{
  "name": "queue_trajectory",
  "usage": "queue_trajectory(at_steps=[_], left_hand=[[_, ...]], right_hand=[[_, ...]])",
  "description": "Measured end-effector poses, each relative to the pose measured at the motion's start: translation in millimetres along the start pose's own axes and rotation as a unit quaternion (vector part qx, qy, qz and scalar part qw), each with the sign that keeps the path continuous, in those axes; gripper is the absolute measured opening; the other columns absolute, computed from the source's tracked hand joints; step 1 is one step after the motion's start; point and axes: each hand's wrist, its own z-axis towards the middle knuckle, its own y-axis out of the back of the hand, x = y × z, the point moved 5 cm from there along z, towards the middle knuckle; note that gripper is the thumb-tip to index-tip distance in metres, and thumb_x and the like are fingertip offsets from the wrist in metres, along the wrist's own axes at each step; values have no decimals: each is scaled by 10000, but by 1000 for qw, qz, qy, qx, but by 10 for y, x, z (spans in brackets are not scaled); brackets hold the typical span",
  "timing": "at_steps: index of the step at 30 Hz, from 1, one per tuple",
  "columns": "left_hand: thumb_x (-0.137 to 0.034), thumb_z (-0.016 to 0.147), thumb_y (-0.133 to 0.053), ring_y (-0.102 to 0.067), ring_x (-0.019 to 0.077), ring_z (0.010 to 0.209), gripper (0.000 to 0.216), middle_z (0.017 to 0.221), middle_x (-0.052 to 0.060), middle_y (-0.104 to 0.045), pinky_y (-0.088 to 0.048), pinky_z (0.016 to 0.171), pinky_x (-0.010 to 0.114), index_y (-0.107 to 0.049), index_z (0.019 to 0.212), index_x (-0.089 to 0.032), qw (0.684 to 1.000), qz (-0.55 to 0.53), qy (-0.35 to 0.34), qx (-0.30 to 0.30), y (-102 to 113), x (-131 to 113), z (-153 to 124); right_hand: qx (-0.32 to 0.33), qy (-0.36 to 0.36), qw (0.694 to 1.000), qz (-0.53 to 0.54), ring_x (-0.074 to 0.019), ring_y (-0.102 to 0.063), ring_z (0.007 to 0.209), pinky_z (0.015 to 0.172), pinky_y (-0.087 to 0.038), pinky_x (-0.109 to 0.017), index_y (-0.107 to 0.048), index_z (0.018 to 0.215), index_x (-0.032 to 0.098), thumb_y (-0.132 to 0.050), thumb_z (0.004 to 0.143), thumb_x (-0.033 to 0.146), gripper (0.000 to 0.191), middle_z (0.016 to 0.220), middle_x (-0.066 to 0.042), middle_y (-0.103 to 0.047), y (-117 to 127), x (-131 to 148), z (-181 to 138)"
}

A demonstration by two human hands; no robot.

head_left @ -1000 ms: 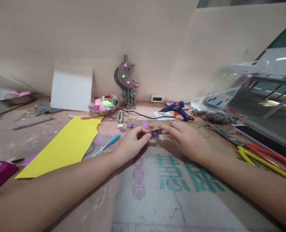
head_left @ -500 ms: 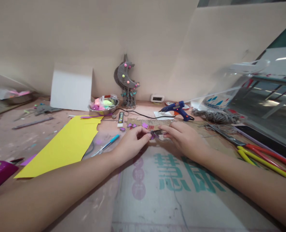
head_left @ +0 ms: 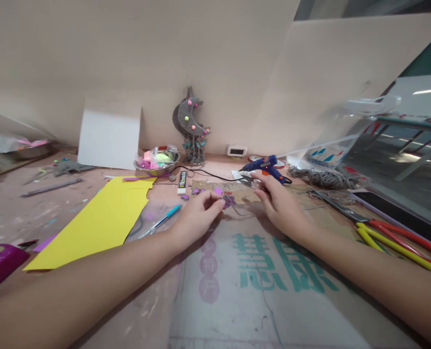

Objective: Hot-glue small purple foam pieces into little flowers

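Observation:
Between the thumb and fingers of my left hand (head_left: 204, 213) is a small purple flower-shaped piece (head_left: 230, 200) with grey yarn on it. A loose grey yarn end trails from it to the right. My right hand (head_left: 282, 201) is closed on a small dark pointed tool (head_left: 249, 181), its tip towards the left and apart from the flower. The fingers hide most of this tool, so I cannot make out its kind. Other purple cut pieces (head_left: 185, 197) lie just beyond my left hand, on and beside a brown cardboard strip.
A blue glue gun (head_left: 264, 165) lies behind my right hand. Grey yarn (head_left: 320, 178) and large scissors (head_left: 373, 225) lie to the right. Yellow paper (head_left: 102, 223) and a pen (head_left: 160, 220) are left. A grey moon ornament (head_left: 191, 116) stands at the wall.
My right hand has drawn the dark tool away from the purple piece, up and to the right. My left hand stays nearly in place, still pinching the piece.

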Motion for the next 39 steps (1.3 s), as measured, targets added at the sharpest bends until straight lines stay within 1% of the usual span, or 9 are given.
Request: queue_trajectory(at_steps=[5,11,17,20,25,27,29,32,39], left_hand=[[-348,836,-522,-546,121,725,190,780,5,-590,-426,675,230,-555,867,-164,997,-39,-24,-59,72,-71,-28],[-335,854,-516,-546,133,791,177,844,21,-601,-425,731,248,-570,883,-169,994,-15,-74,-84,111,-108,-53],[-347,876,-487,-541,144,826,181,871,30,-591,-420,745,259,-541,905,-177,988,-13,-107,-109,133,-136,-72],[-345,877,-491,-536,143,815,174,855,29,-579,-418,741,259,-532,892,-177,989,-12,-105,-106,131,-162,-93],[-348,920,-412,-559,121,765,187,824,20,-585,-436,751,263,-500,937,-184,980,-87,-126,-125,116,-370,-258],[-357,930,-385,-586,106,687,182,907,33,-614,-457,674,260,-463,950,-193,978,-160,-120,-66,56,-503,-315],[-348,929,-393,-548,92,553,155,750,-1,-606,-427,550,226,-436,913,-199,972,-216,-86,-19,38,-629,-336],[-312,903,-468,-309,49,400,138,493,-80,-358,-235,402,164,-475,857,-181,964,-247,-84,-40,206,-833,-292],[-261,854,-531,-166,41,404,146,496,-92,-227,-131,389,167,-470,761,-167,958,-255,-94,-87,644,-977,-43]], right_hand=[[75,0,997,9,-261,-597,961,833,-470,-432,-582,1130,154,-472,892,270,287,1057,-131,-655,-153,-93,2],[11,29,995,94,-225,-589,948,841,-460,-405,-640,1011,189,-474,899,294,226,987,-98,-662,100,169,45],[170,94,972,130,-189,-581,894,815,-458,-338,-657,902,199,-533,867,276,150,919,-67,-649,-127,421,-97],[169,93,973,130,-175,-578,854,778,-459,-309,-653,893,190,-502,882,223,155,868,-63,-645,-195,378,-120],[122,89,988,38,-194,-590,802,746,-445,-320,-689,818,176,-524,863,209,175,794,-74,-662,-191,193,-71],[105,93,990,1,-200,-595,801,744,-438,-322,-705,831,178,-532,857,204,178,804,-78,-675,-176,125,-54],[103,100,989,-29,-198,-597,793,743,-433,-317,-717,845,178,-518,862,197,200,804,-80,-683,-156,68,-39],[123,103,984,-72,-205,-599,793,748,-425,-320,-723,850,176,-513,854,189,211,800,-81,-689,-79,-25,0],[103,35,971,-211,-298,-588,917,751,-436,-379,-610,1119,76,-545,823,253,351,1027,-190,-644,399,-261,229]])
